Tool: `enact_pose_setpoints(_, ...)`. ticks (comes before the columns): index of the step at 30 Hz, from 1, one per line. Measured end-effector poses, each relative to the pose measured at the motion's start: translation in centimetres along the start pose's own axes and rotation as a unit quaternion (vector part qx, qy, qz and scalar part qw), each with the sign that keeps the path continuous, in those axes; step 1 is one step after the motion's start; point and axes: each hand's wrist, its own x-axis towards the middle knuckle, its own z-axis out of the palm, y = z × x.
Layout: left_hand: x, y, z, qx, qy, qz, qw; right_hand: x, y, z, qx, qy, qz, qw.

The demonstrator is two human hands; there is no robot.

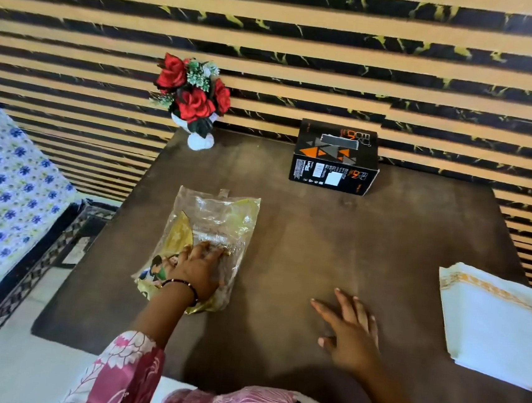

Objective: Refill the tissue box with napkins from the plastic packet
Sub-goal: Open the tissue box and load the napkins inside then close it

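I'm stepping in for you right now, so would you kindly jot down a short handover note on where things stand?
Left hand: pressing flat on the plastic packet, which looks emptied, at the table's left.
Right hand: open, resting on the bare table, holding nothing.
Napkin stack: out of the packet, lying at the table's right edge.
Tissue box: at the back by the wall, slot up; no napkin shows in it.
Left to do: load the napkins into the box.

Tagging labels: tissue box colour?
Black tissue box with orange and grey triangles; head view.
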Motion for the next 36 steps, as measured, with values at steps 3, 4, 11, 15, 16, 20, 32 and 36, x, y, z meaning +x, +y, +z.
enact_pose_setpoints(3,0.2,-1.0,-0.3,0.024,0.002,0.022,0.999,-0.1,0.3,0.4,0.012,-0.015,0.000,1.000)
enact_pose_setpoints(4,0.3,-1.1,-0.3,0.029,0.005,0.027,0.999,-0.2,0.3,0.3,0.020,-0.018,-0.001,1.000)
enact_pose_setpoints(11,0.1,-0.2,-0.5,-0.016,0.058,0.028,0.998,-0.4,0.3,0.0,0.040,-0.029,-0.005,0.999)
enact_pose_setpoints(15,0.2,1.2,-1.2,-0.067,0.122,0.044,0.989,-0.1,0.2,-0.7,0.084,-0.044,-0.005,0.996)
enact_pose_setpoints(16,0.4,1.9,-1.5,-0.081,0.138,0.058,0.985,0.3,0.3,-1.1,0.117,-0.053,0.000,0.992)
enact_pose_setpoints(20,1.4,5.4,-2.9,-0.198,0.170,0.112,0.959,1.7,1.6,-3.4,0.322,-0.044,0.012,0.946)
enact_pose_setpoints(32,9.9,16.3,-8.7,-0.419,0.099,0.056,0.901,11.1,4.7,-14.4,0.587,0.032,0.081,0.805)
enact_pose_setpoints(36,13.0,18.4,-10.1,-0.479,0.095,0.040,0.872,15.5,5.5,-16.7,0.639,0.092,0.091,0.758)
